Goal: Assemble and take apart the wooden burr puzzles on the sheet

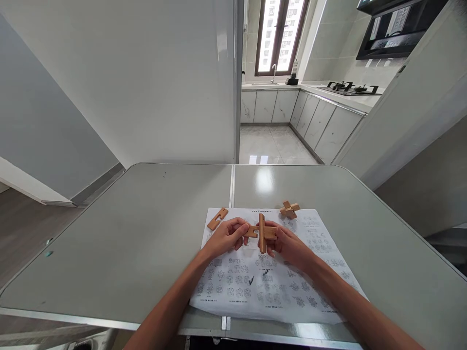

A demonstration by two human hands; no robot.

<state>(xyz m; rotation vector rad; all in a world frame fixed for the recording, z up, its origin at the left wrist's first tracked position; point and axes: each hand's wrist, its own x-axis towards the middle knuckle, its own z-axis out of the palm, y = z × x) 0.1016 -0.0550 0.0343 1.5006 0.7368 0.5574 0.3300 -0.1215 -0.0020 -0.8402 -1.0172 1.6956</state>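
Note:
My left hand (228,235) pinches the left end of a flat, notched wooden puzzle piece (251,234). My right hand (290,247) grips the right end of a wooden crosspiece (270,233), with an upright wooden bar (261,239) crossing it. The notched piece meets the bar from the left; whether they interlock, I cannot tell. Both hands are closed above a printed sheet (237,304) covered in small puzzle diagrams. Beyond my left hand, a loose notched wooden piece (213,223) lies at the sheet's upper left edge. An assembled wooden cross puzzle (289,210) sits at the upper right.
The grey-green folding table (138,248) has a metal seam down its middle and a metal-trimmed edge. A white wall panel (164,97) rises behind its left half. To the right, a doorway opens on a kitchen with a counter (339,99) and a gas hob (352,89).

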